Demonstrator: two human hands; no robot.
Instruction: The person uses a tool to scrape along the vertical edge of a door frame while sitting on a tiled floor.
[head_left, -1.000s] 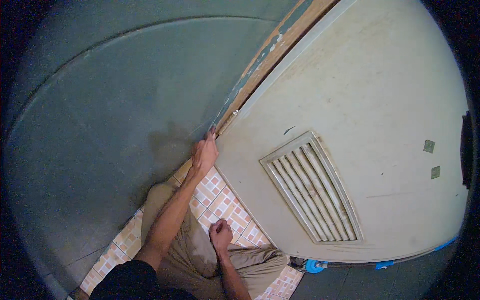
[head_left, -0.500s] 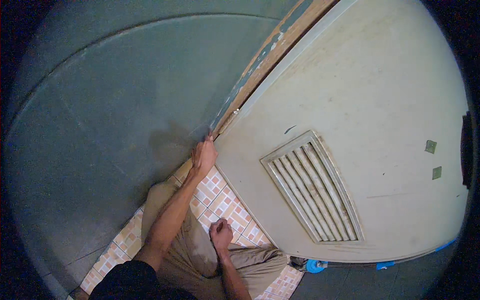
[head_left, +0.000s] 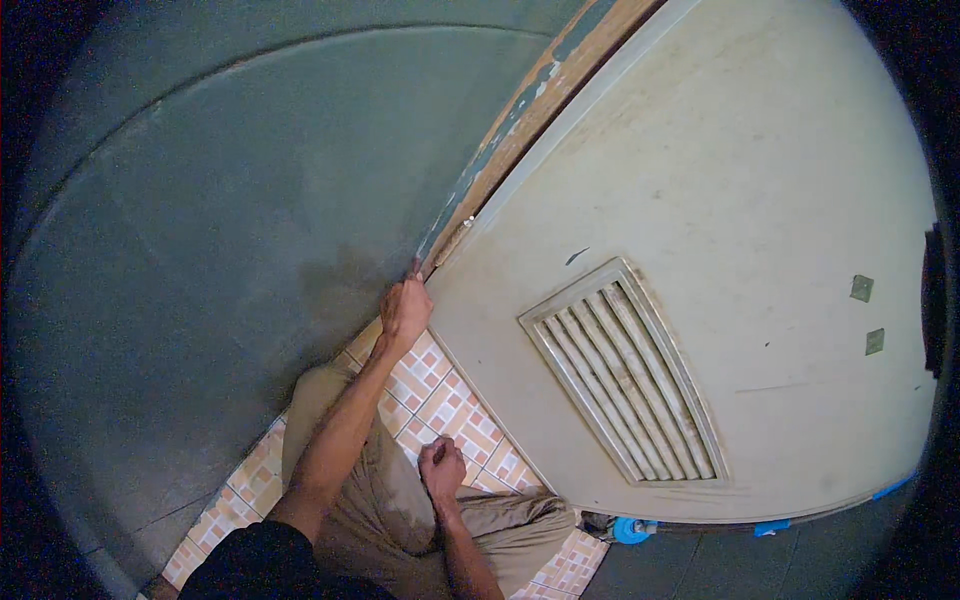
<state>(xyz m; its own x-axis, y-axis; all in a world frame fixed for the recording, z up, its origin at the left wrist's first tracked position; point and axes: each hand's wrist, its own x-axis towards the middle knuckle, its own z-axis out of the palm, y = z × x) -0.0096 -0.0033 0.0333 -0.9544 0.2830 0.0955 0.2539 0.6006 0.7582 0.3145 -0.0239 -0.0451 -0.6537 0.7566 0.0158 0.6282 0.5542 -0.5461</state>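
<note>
My left hand (head_left: 406, 308) reaches up to the lower end of a wooden door frame (head_left: 500, 165), its fingers pinched together against the frame's edge beside the grey-green wall (head_left: 240, 200). What those fingers grip, if anything, is hidden. Just above them a metal hinge (head_left: 458, 240) joins the frame and the pale door (head_left: 760, 200). My right hand (head_left: 442, 468) is held near my knee, over the tiled floor (head_left: 440, 400), with its fingers curled closed. Whatever may be inside that hand does not show.
A slatted vent (head_left: 625, 375) is set into the lower door. Two small green squares (head_left: 862, 288) stick to the door farther right. Blue tape or plastic (head_left: 630, 530) shows at the door's bottom edge. Folded legs in tan trousers (head_left: 390, 500) rest on the floor.
The view has shifted very slightly. My left hand stays at the frame's lower end with only a tiny movement, and my right hand keeps its place and curl.
</note>
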